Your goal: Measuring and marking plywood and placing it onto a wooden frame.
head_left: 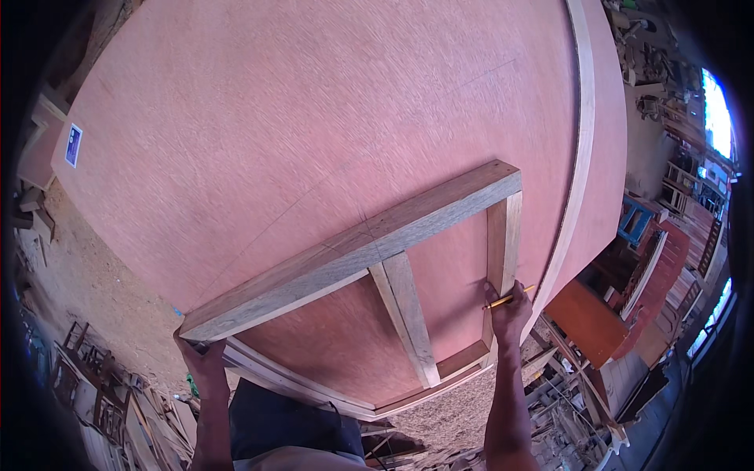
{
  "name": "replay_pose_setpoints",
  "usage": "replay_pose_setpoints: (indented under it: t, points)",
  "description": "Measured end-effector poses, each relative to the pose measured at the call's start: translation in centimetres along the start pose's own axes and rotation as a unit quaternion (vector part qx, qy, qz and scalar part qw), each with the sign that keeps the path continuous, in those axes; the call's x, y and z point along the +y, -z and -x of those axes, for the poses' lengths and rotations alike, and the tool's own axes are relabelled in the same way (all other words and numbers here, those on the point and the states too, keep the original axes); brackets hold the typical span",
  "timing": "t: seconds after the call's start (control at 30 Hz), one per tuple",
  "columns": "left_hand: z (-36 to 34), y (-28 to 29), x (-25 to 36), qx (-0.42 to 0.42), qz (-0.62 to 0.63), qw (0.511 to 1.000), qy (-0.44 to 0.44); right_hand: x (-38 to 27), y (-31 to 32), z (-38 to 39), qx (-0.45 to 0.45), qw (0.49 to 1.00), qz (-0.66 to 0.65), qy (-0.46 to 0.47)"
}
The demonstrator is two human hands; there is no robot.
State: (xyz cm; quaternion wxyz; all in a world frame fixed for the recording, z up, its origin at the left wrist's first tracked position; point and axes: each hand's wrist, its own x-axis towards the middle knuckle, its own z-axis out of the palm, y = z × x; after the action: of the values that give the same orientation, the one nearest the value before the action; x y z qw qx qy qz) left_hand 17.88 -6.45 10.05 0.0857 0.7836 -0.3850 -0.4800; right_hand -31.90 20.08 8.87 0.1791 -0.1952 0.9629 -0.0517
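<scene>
A wooden frame point(448, 210) with a middle crosspiece lies tilted over a large sheet of reddish plywood point(314, 102). At the frame's left corner my left hand point(206, 363) is closed round the end of the long rail, its fingers partly hidden beneath the wood. My right hand point(512, 315) grips the right side rail, with a yellow pencil point(503, 300) sticking out crosswise between its fingers. Thin pencil lines run across the plywood beyond the long rail. A pale wooden strip point(582, 118) stretches along the sheet's right side.
Wood scraps point(149, 416) lie piled at the lower left, beside a sawdust-covered floor point(118, 275). To the right stand an orange-brown board point(587, 323), a blue stool-like piece point(633, 220) and more stacked timber. A small label point(73, 146) sits on the plywood's left edge.
</scene>
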Motion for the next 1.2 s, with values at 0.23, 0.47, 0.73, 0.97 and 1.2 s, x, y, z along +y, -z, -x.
replay_pose_setpoints:
  t: [0.23, 0.47, 0.73, 0.97, 1.2]
  points:
    - [-0.2, 0.3, -0.7, 0.002, 0.013, 1.0, 0.009, 0.5, 0.2, -0.2, -0.014, 1.0, -0.013, 0.017]
    - [-0.3, 0.4, -0.9, -0.003, -0.001, 1.0, -0.001, 0.0, 0.4, -0.2, -0.022, 0.999, 0.006, 0.038]
    - [-0.4, 0.4, -1.2, -0.016, 0.036, 0.999, 0.007, 0.5, 0.2, 0.0, -0.008, 0.999, -0.007, 0.04]
    - [-0.4, 0.5, -0.9, -0.02, 0.064, 0.998, 0.019, -0.2, 0.4, 0.1, -0.025, 1.0, -0.004, 0.007]
    - [0.1, 0.2, 0.4, -0.034, 0.063, 0.997, 0.023, -1.3, 0.6, 0.6, -0.018, 0.993, -0.115, 0.014]
